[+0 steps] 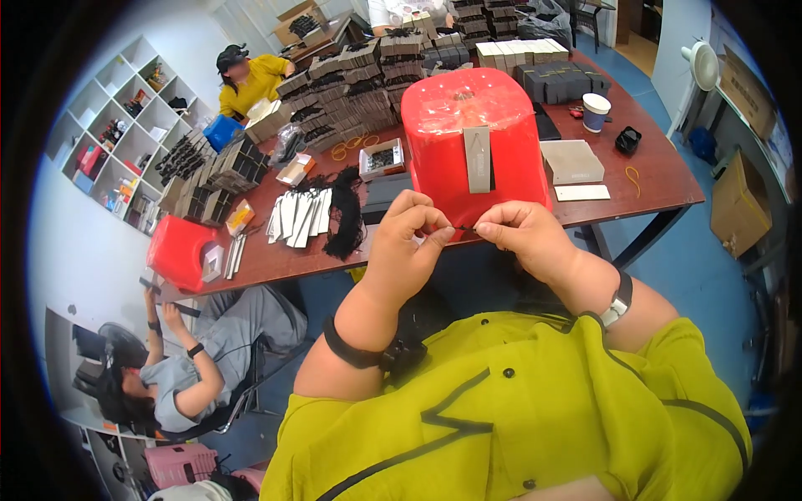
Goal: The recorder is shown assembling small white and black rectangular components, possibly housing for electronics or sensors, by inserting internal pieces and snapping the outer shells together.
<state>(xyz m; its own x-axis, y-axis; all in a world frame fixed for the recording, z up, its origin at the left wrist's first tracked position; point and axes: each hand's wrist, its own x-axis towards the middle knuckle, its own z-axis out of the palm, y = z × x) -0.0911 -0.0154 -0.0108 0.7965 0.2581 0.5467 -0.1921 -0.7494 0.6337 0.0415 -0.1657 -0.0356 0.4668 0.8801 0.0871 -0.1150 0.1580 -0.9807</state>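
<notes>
A short piece of black cord (pixel 465 229) is stretched between my two hands, just in front of the red plastic stool (pixel 441 113). My left hand (pixel 411 231) pinches one end between thumb and forefinger. At the other end, my right hand (pixel 525 235) is closed in a similar pinch. A grey-beige hang tag (pixel 477 160) lies against the side of the stool, above my fingertips. Whether the cord runs through the tag cannot be made out.
White card strips (pixel 298 217) and a bundle of black cords (pixel 343 213) lie left of the stool, near an open box of small black pieces (pixel 382 159). Stacked tags (pixel 355 79) fill the far side. A cup (pixel 595 112) stands right. Co-workers sit left and far.
</notes>
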